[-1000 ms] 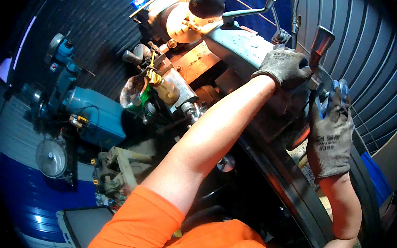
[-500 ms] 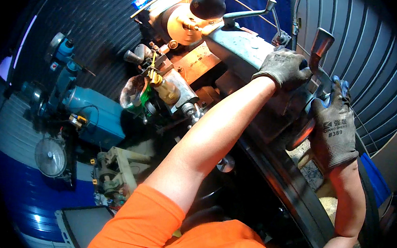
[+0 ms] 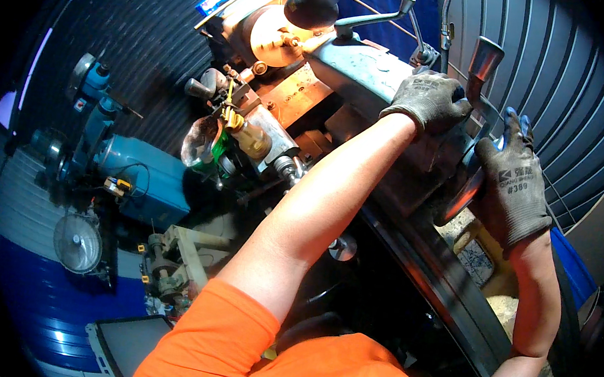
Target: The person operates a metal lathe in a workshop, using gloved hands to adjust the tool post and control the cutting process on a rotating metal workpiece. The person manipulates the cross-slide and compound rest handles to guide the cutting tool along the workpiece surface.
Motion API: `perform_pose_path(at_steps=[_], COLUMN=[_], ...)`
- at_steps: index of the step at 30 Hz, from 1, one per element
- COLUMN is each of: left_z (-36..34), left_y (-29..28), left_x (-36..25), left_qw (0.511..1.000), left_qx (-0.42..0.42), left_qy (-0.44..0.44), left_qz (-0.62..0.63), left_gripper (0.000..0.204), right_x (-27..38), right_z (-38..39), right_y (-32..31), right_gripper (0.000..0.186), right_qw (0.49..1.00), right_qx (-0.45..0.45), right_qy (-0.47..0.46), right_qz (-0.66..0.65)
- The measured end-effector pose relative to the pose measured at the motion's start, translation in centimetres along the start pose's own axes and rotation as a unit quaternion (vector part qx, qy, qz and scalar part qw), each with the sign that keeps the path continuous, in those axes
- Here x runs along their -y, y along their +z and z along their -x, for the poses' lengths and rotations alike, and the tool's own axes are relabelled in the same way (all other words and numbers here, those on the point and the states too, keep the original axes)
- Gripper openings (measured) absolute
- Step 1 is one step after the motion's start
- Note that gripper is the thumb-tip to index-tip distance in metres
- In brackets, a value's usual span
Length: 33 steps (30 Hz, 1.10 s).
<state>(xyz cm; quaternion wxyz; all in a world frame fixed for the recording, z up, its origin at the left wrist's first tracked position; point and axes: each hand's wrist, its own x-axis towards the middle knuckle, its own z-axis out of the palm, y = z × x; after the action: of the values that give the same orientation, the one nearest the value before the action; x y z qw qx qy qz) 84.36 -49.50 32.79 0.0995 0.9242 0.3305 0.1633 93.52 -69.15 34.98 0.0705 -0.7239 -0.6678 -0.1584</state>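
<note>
At the far left, a round fan (image 3: pixel 77 244) with a fine wire cage sits below a teal-painted machine (image 3: pixel 144 175), whose bulky body has rounded, smooth sides. Beside them stands a pale, angular metal frame (image 3: pixel 191 247). The person's orange fabric sleeve (image 3: pixel 213 335) fills the lower left, and the bare left forearm slants up across the middle. Above it, a translucent yellowish bottle (image 3: pixel 253 140) is set among metal fittings; beyond that, a flat metal disc (image 3: pixel 270 36) glows under a domed black lamp shade (image 3: pixel 311 8). A long casting (image 3: pixel 358 62) in worn, pale blue-grey paint runs rightward to the left hand (image 3: pixel 428 103). This hand wears a grey knit glove and lies over the casting's end with fingers bent; whether it grips anything cannot be told. Below, straight dark metal rails (image 3: pixel 425 265) run diagonally. Next comes the handwheel (image 3: pixel 462 197), its curved rim catching reddish light, with a flared, shiny metal handle (image 3: pixel 486 59) above. The right hand (image 3: pixel 513 181), in a matching glove with dark coated fingers, is at the wheel's right side, fingers extended upward and thumb toward the wheel; its hold cannot be told. Ribbed sheet-metal wall (image 3: pixel 544 72) rises behind, with flat brown cardboard (image 3: pixel 593 230) at far right.
</note>
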Motion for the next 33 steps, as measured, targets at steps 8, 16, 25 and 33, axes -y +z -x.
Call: perform_pose_path(at_steps=[8,16,25,33], left_z=[-0.7,-0.4,-0.6,-0.6], left_y=[0.3,0.1,0.3,0.3], left_x=[-0.6,-0.8,-0.8,-0.9], left_qw=[1.000,1.000,1.000,1.000], left_qx=[0.013,0.005,0.012,0.001], left_qy=[0.017,0.019,0.013,0.020], left_qz=[-0.004,-0.003,0.006,-0.001], left_gripper=[0.046,0.046,0.047,0.048], right_x=[-1.5,-2.3,-2.4,-2.3], right_z=[0.0,-0.6,-0.7,-0.8], right_y=[0.4,0.7,-1.2,-1.2], right_gripper=[0.052,0.060,0.066,0.058], right_qw=[0.999,0.997,0.997,0.993], right_qx=[-0.009,0.001,0.043,0.010], right_qy=[0.015,0.030,0.021,0.025], right_qz=[-0.038,-0.075,-0.068,-0.116])
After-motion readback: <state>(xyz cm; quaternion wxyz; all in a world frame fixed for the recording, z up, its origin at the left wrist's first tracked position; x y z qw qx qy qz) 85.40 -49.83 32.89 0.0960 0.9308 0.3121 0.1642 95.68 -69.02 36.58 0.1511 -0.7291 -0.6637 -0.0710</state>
